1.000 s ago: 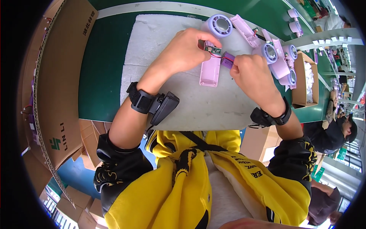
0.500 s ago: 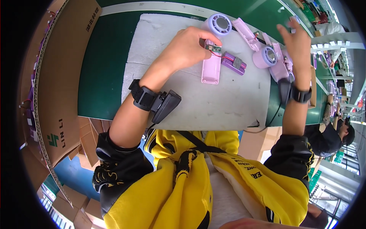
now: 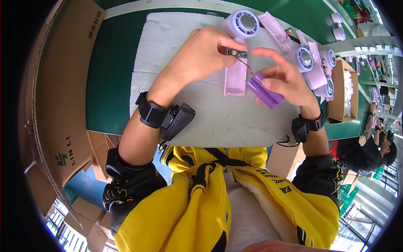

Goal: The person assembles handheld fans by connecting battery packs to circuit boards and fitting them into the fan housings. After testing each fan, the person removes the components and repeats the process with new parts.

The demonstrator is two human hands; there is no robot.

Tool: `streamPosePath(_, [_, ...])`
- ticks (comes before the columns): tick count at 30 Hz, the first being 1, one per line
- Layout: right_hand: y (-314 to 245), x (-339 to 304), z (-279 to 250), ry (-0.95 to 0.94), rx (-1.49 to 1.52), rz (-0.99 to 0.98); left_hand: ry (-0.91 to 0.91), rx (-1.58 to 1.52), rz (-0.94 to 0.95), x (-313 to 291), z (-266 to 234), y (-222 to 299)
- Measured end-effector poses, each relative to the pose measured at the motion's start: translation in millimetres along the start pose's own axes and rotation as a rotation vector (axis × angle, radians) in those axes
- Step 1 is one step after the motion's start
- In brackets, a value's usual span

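Back from the far pile, right hand (image 3: pixel 285 82) is gripping a battery (image 3: pixel 264 89); left hand (image 3: pixel 201 54) is pinching the board (image 3: pixel 237 53) over the shell (image 3: pixel 236 75). Wires need slack.

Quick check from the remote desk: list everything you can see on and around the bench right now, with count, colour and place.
Fan shell: one, lilac, round head far, handle toward the person, on the pad.
Circuit board: one, green, small, at the shell's neck, pinched by the left hand.
Battery cell: one, purple, held in the right hand; a thin red wire runs from the board.
Loose shell halves: a few, lilac, far right of the pad.
Fan heads: several, lilac, stacked at right.
Pad: one, grey, on the green bench.
Cardboard boxes: several, brown, left; one small at right.
Left hand: wrist strap, black.
Right hand: wrist strap, black.
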State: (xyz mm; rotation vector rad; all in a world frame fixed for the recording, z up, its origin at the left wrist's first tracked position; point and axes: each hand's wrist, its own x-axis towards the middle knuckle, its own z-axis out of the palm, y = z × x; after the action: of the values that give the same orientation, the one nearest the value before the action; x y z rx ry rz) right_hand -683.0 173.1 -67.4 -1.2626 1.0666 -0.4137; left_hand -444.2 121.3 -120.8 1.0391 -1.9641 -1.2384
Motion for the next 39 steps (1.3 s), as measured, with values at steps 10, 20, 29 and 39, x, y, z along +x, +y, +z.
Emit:
streamPosePath(10, [6,-13,6,-0.254,0.526,-0.056,-0.008,0.153,0.141,-5,-6,23])
streamPosePath(20, [12,-5,-8,-0.060,0.104,-0.213,-0.008,0.240,0.224,-8,-8,24])
streamPosePath(29, [22,1,20,0.034,-0.080,-0.294,-0.083,0.225,0.207,-7,-11,20])
streamPosePath(39, [21,3,43,0.316,-0.645,-0.510,-0.125,0.259,0.281,-5,-14,17])
